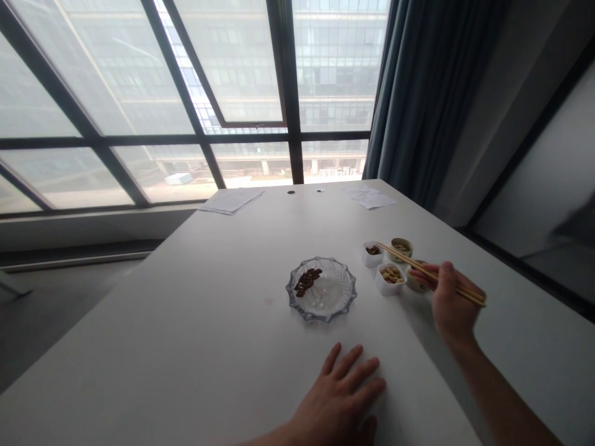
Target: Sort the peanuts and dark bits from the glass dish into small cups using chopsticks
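Observation:
My right hand (458,303) is closed around a pair of wooden chopsticks (409,259). Their tips reach the near right rim of a small white tub (368,257) that holds dark brown pieces; whether they grip anything is too small to tell. Beside it stands a second white tub (385,288) with pale tan pieces. A small round bowl (408,251) is behind, and another bowl (415,284) is partly hidden by my fingers. Flat on the table, my left hand (341,387) has its fingers spread, near a scalloped glass dish (341,300) with dark brown pieces (307,282) on its left side.
The white table (199,322) runs to the windows. Papers (232,200) lie at its far left corner and more sheets (372,197) at the far right. Two small round holes (290,192) sit near the far edge. A dark curtain (418,93) hangs at the right.

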A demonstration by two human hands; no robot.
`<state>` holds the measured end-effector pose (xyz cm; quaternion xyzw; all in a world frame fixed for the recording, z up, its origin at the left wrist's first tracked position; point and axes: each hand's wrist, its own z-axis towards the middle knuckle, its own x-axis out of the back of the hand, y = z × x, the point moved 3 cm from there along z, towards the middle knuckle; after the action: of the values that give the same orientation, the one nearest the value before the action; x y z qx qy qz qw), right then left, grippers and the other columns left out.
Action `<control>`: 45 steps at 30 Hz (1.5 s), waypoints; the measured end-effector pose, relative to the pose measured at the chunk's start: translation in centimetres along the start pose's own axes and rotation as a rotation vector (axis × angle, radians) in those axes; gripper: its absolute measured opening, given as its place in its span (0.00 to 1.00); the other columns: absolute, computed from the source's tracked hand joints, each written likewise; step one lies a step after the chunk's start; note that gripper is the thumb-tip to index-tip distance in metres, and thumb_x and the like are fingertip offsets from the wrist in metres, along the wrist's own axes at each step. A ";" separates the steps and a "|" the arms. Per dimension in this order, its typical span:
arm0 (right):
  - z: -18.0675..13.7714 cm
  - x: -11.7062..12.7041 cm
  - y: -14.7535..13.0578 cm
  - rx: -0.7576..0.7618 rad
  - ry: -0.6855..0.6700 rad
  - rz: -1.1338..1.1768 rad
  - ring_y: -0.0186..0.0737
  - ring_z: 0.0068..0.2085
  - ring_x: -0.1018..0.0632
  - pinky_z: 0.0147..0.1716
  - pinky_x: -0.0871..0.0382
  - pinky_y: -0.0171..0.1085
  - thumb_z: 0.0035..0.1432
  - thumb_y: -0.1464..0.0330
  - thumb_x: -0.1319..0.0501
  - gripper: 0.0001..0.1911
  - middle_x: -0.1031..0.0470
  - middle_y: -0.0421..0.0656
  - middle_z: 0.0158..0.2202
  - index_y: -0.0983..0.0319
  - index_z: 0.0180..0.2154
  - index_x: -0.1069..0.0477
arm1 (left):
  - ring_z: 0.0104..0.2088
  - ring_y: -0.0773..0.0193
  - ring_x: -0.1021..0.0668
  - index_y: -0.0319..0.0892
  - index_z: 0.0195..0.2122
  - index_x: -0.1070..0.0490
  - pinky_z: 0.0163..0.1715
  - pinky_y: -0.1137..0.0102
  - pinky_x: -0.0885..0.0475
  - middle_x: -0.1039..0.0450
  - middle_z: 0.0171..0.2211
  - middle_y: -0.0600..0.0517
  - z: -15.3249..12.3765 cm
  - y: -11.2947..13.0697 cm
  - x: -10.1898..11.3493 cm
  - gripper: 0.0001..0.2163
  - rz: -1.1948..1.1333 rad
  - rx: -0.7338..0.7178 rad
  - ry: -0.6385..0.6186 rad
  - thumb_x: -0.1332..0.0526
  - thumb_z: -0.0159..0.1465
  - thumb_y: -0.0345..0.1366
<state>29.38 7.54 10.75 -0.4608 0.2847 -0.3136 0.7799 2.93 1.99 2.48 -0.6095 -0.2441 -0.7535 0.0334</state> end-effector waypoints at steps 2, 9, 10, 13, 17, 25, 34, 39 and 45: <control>-0.9 -0.5 -0.1 -0.009 -0.038 0.020 0.47 0.27 0.14 0.30 0.16 0.41 0.66 0.49 0.36 0.25 0.16 0.50 0.29 0.66 0.34 0.20 | 0.72 0.45 0.41 0.50 0.67 0.37 0.70 0.39 0.49 0.42 0.73 0.53 0.0 0.0 -0.1 0.21 0.003 0.004 0.001 0.42 0.75 0.45; -6.1 -3.2 1.2 -0.016 -0.444 0.040 0.47 0.32 0.13 0.34 0.16 0.41 0.72 0.56 0.39 0.19 0.14 0.48 0.33 0.63 0.39 0.19 | 0.72 0.44 0.42 0.50 0.68 0.38 0.69 0.38 0.49 0.42 0.73 0.53 0.0 -0.2 -0.4 0.21 0.006 -0.002 -0.001 0.44 0.76 0.47; -6.8 -3.7 1.2 0.002 -0.522 0.054 0.46 0.33 0.13 0.34 0.16 0.41 0.72 0.57 0.40 0.18 0.14 0.47 0.34 0.62 0.40 0.18 | 0.72 0.44 0.42 0.50 0.67 0.38 0.69 0.38 0.49 0.41 0.72 0.53 0.0 -0.2 -0.4 0.21 0.009 -0.002 0.002 0.44 0.76 0.47; -8.2 -4.8 1.0 0.055 -0.691 0.107 0.44 0.35 0.14 0.34 0.17 0.39 0.73 0.60 0.40 0.15 0.15 0.46 0.36 0.59 0.40 0.18 | 0.72 0.45 0.42 0.50 0.68 0.38 0.69 0.38 0.49 0.41 0.72 0.53 0.0 -0.2 -0.5 0.21 0.017 0.001 0.011 0.44 0.76 0.47; -8.8 -5.8 0.9 0.074 -0.743 0.122 0.43 0.37 0.15 0.34 0.18 0.38 0.72 0.62 0.39 0.11 0.17 0.45 0.36 0.58 0.41 0.19 | 0.72 0.45 0.42 0.50 0.68 0.38 0.69 0.38 0.48 0.42 0.73 0.53 0.0 -0.1 -0.6 0.21 0.025 0.001 0.016 0.45 0.76 0.48; -8.8 -6.4 1.9 0.039 -0.784 0.100 0.41 0.34 0.17 0.33 0.20 0.37 0.71 0.61 0.38 0.11 0.16 0.45 0.36 0.59 0.40 0.19 | 0.72 0.45 0.42 0.50 0.68 0.38 0.69 0.38 0.48 0.42 0.73 0.54 0.0 -0.3 -0.8 0.21 0.035 -0.007 0.013 0.46 0.77 0.48; -8.7 -6.1 1.3 0.058 -0.726 0.089 0.42 0.34 0.15 0.35 0.18 0.38 0.72 0.61 0.39 0.14 0.15 0.45 0.36 0.59 0.39 0.16 | 0.72 0.46 0.42 0.50 0.68 0.38 0.69 0.39 0.48 0.42 0.73 0.54 -0.1 -0.3 -0.9 0.22 0.042 -0.007 0.031 0.46 0.76 0.48; -6.6 -4.8 1.2 0.024 -0.513 0.081 0.45 0.36 0.13 0.36 0.15 0.41 0.70 0.58 0.36 0.15 0.14 0.47 0.37 0.60 0.40 0.16 | 0.72 0.45 0.42 0.50 0.68 0.38 0.69 0.37 0.48 0.41 0.72 0.54 -0.1 -0.1 -0.5 0.21 0.022 -0.003 0.007 0.45 0.76 0.48; -1.8 -1.3 0.5 0.038 -0.082 -0.020 0.46 0.31 0.13 0.36 0.15 0.41 0.65 0.52 0.33 0.21 0.14 0.50 0.33 0.66 0.38 0.17 | 0.72 0.45 0.41 0.50 0.67 0.37 0.69 0.37 0.47 0.41 0.72 0.53 -0.1 -0.1 -0.4 0.20 0.013 0.004 -0.001 0.45 0.76 0.48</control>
<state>27.30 7.71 9.79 -0.4611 0.2420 -0.3075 0.7964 2.93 1.99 2.10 -0.6113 -0.2417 -0.7526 0.0392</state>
